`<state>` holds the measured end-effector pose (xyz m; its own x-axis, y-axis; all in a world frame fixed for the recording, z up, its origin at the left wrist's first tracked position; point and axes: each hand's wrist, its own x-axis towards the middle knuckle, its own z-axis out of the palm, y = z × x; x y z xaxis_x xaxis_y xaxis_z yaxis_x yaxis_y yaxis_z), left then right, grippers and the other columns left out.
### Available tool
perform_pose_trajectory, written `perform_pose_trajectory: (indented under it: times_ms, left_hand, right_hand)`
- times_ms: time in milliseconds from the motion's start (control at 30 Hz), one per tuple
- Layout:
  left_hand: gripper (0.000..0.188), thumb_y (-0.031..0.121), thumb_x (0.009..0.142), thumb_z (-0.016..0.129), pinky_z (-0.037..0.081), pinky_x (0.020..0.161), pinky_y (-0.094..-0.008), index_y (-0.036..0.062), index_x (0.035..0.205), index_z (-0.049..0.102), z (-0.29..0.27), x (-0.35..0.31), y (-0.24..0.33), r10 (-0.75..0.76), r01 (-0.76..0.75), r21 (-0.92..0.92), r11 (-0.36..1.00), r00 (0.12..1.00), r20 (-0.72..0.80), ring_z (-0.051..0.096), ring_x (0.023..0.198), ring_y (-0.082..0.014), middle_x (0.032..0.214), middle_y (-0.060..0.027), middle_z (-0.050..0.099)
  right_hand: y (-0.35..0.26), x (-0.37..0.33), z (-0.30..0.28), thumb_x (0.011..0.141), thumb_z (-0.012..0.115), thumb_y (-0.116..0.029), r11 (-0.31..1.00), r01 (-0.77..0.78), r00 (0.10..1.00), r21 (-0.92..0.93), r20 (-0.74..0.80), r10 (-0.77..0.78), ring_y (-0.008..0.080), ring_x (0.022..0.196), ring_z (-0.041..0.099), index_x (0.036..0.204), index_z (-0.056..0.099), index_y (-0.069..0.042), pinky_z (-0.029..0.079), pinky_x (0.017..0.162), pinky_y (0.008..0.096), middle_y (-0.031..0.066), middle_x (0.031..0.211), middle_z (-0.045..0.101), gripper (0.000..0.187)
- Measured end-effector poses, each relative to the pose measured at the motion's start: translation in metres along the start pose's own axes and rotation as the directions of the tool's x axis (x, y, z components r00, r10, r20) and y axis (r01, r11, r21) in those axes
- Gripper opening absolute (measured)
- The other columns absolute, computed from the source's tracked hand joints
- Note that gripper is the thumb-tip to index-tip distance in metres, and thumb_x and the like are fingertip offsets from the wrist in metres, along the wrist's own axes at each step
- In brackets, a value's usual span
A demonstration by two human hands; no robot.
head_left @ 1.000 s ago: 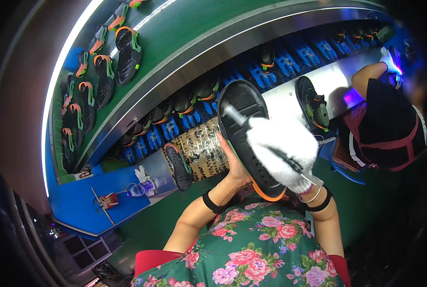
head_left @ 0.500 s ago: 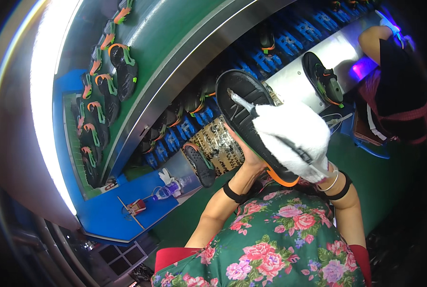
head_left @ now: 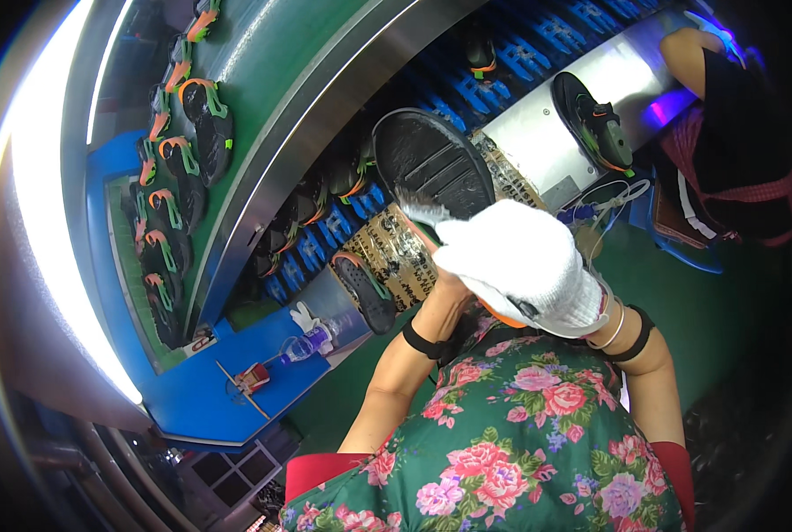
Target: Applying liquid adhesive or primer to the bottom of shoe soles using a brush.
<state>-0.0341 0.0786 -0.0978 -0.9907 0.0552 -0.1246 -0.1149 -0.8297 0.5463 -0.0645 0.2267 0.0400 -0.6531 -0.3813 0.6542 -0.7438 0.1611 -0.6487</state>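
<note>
The fingers of the right hand, in a white glove, are curled tightly around a small brush at the centre of the frame. Its bristles touch the black shoe sole, which is turned up, just above the glove. The left hand is mostly hidden behind the shoe; I cannot tell its fingers. More shoes lie on the green conveyor at the upper left.
</note>
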Motion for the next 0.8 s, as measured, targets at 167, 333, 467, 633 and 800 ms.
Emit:
perform_pose_trajectory:
  times_ms: [167,333,467,633,800]
  left_hand:
    - [0.118,0.096,0.081,0.017,0.05,0.102,-0.0405,-0.0002,0.14,0.051,-0.01,-0.009,0.009,-0.129,0.207,-0.416,0.885,0.97,0.207,0.065,0.108,-0.0261,0.123,-0.0143,0.066]
    - [0.122,0.1,0.077,0.019,0.052,0.098,-0.0419,-0.0008,0.136,0.054,-0.001,0.007,0.012,-0.144,0.154,-0.056,0.986,0.978,0.149,0.065,0.108,-0.0274,0.122,-0.0171,0.066]
    - [0.119,0.099,0.077,0.021,0.052,0.098,-0.0425,0.0019,0.14,0.05,-0.009,0.002,0.013,-0.151,0.193,-0.218,0.957,0.969,0.196,0.064,0.11,-0.0284,0.124,-0.0181,0.064]
    - [0.12,0.101,0.075,0.021,0.053,0.095,-0.0411,0.0039,0.139,0.049,0.004,0.008,0.003,-0.186,0.18,-0.118,0.976,0.982,-0.036,0.065,0.104,-0.0291,0.118,-0.0183,0.065]
    - [0.125,0.103,0.072,0.016,0.053,0.095,-0.0412,0.0023,0.137,0.052,0.004,0.007,0.013,-0.191,0.199,-0.187,0.962,0.98,0.06,0.065,0.105,-0.0277,0.117,-0.0171,0.066]
  right_hand:
    - [0.006,0.002,-0.018,0.079,0.076,-0.004,0.996,-0.074,0.997,0.057,0.002,0.073,0.0275,0.087,0.071,0.106,0.078,-0.005,0.057,0.074,0.0368,0.012,0.102,0.076,0.027]
    - [0.007,-0.01,0.002,0.08,0.076,-0.005,0.998,0.047,0.999,-0.046,0.02,-0.047,0.0282,0.087,0.071,0.108,0.077,-0.005,0.058,0.077,0.0387,0.0113,0.103,0.075,0.028]
    - [0.009,-0.007,-0.008,0.081,0.076,-0.007,0.983,-0.11,0.994,0.147,0.033,0.106,0.0285,0.087,0.071,0.109,0.077,-0.004,0.057,0.077,0.039,0.0119,0.1,0.076,0.028]
    - [0.011,-0.015,-0.001,0.078,0.077,-0.001,1.0,-0.013,1.0,-0.008,0.024,0.013,0.0283,0.091,0.072,0.108,0.076,-0.004,0.058,0.083,0.0387,0.0128,0.107,0.076,0.03]
    - [0.018,-0.01,-0.015,0.079,0.077,-0.004,0.993,-0.098,0.994,0.062,0.048,0.095,0.029,0.091,0.071,0.109,0.077,-0.004,0.057,0.081,0.0378,0.0128,0.106,0.076,0.031]
